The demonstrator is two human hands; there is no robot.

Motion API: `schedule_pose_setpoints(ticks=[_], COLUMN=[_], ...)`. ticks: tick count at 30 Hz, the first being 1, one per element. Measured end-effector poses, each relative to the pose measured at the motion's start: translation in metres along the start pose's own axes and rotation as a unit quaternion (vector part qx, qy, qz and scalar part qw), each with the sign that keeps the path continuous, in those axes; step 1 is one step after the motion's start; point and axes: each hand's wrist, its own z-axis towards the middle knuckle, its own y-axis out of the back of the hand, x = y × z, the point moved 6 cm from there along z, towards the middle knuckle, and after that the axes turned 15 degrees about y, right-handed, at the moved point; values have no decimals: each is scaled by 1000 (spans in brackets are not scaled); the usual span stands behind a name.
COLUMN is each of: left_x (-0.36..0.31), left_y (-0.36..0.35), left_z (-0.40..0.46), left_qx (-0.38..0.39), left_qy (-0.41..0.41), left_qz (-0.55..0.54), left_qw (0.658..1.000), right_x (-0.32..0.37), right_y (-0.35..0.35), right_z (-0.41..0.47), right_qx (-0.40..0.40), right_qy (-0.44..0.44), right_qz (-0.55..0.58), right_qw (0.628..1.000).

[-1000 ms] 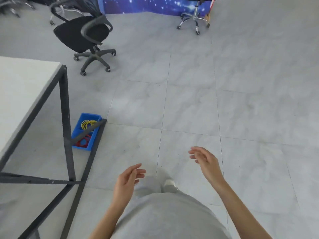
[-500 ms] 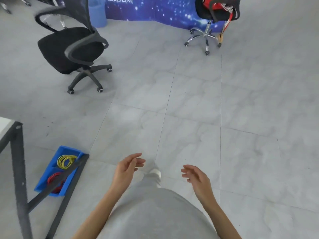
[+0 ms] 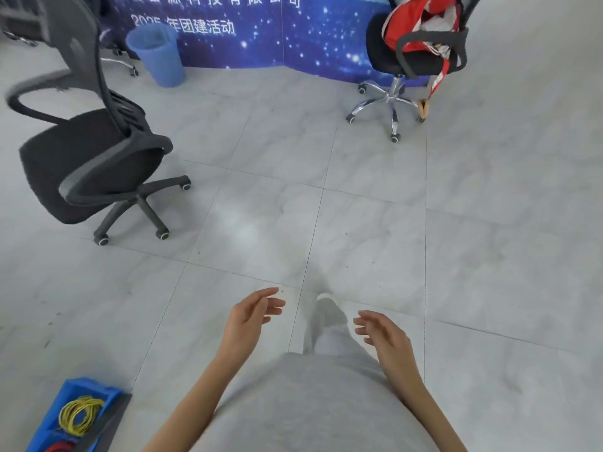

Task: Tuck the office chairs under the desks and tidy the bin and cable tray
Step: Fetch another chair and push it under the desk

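Hands low over the tiled floor [image 3: 375, 223], left hand [image 3: 249, 321] and right hand [image 3: 386, 334] both loosely spread, empty.

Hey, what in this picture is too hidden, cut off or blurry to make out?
Head view:
- Tray: cut by the bottom edge; a dark bar crosses it.
- Black chair: backrest top cut off, armrest motion-blurred.
- Far chair: seat mostly covered by a red bag.
- Banner: top text cropped.

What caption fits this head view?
Empty hands, left and right, over tiled floor; black chair and blue bin ahead.
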Motion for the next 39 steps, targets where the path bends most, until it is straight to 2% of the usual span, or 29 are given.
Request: schedule_pose_setpoints(ticks=[8,13,18,23,28,33,39], left_x=[-110,-166,-283,-414,-495,-502,-499], left_y=[-1,1,24,64,107,165,230], left_z=[114,214,341,438,514,581,611], left_qx=[-93,-110,-99,-96,-107,-191,-349], left_qy=[48,68,20,-27,-44,5,90], left_qz=[-90,-129,-122,-120,-129,-201,-322], left_qw=[990,983,987,988,985,961,876], right_x=[125,142,147,187,230,277,375], right_y=[11,-16,-49,-77,-130,-235,-402], right_z=[295,419,526,621,726,854,969], right_qx=[70,101,109,112,140,268,462], right_qy=[95,99,61,44,55,94,158], right_qz=[-5,-18,-33,-39,-36,-68,-81], right_qw=[993,990,992,992,988,956,869])
